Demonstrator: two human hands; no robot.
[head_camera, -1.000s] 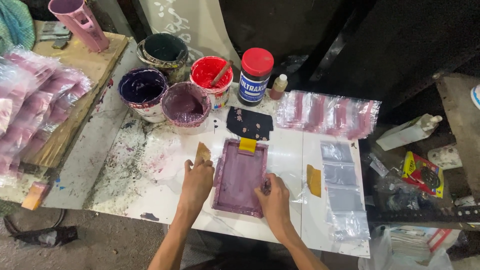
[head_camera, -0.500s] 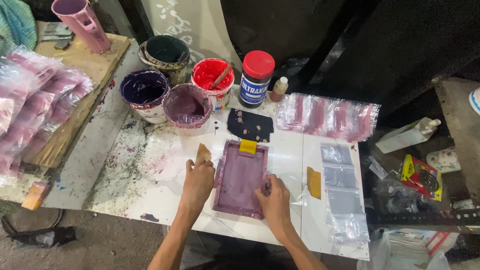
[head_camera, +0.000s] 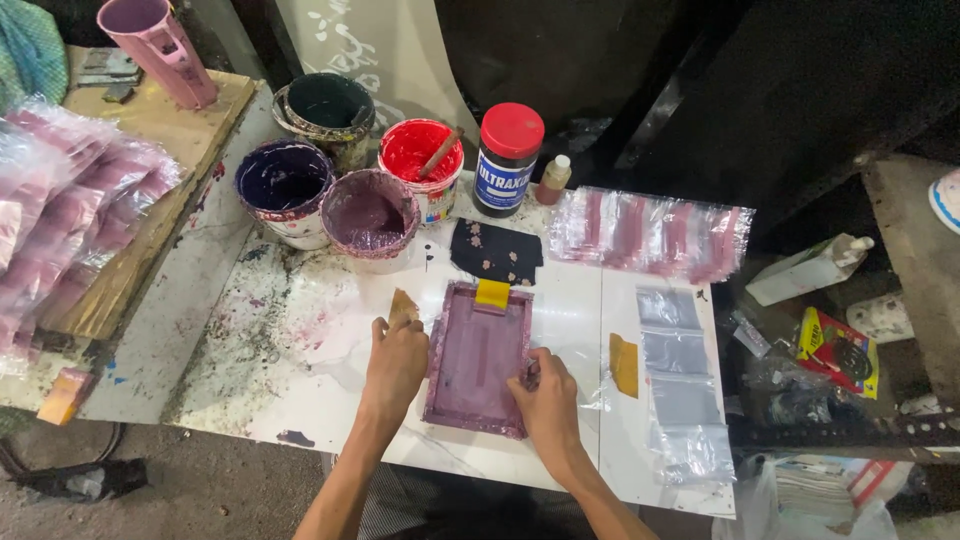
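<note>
Printing frame (head_camera: 478, 360), purple-stained and rectangular, lies flat on the white table (head_camera: 300, 400) directly before you, with a yellow tab (head_camera: 492, 293) at its far edge. Your left hand (head_camera: 395, 362) rests palm-down on the frame's left rim, fingers bent over the edge and pressing it. Your right hand (head_camera: 545, 395) grips the right rim near the lower corner, fingers curled onto the frame. A small tan scraper (head_camera: 402, 306) lies just beyond your left fingertips. A dark cloth (head_camera: 495, 252) sits just behind the frame. Farther back stand four paint tubs: purple (head_camera: 283, 190), mauve (head_camera: 371, 215), red (head_camera: 421, 165) with a stick in it, and dark green (head_camera: 328, 112). Beside the red tub stands a red-lidded jar (head_camera: 509, 158), then a small bottle (head_camera: 553, 180). To your right, clear plastic bags (head_camera: 680, 385) lie in a column on the table, with an orange card (head_camera: 624, 364) between them and the frame. Pink-printed bags (head_camera: 650, 232) lie behind these.
</note>
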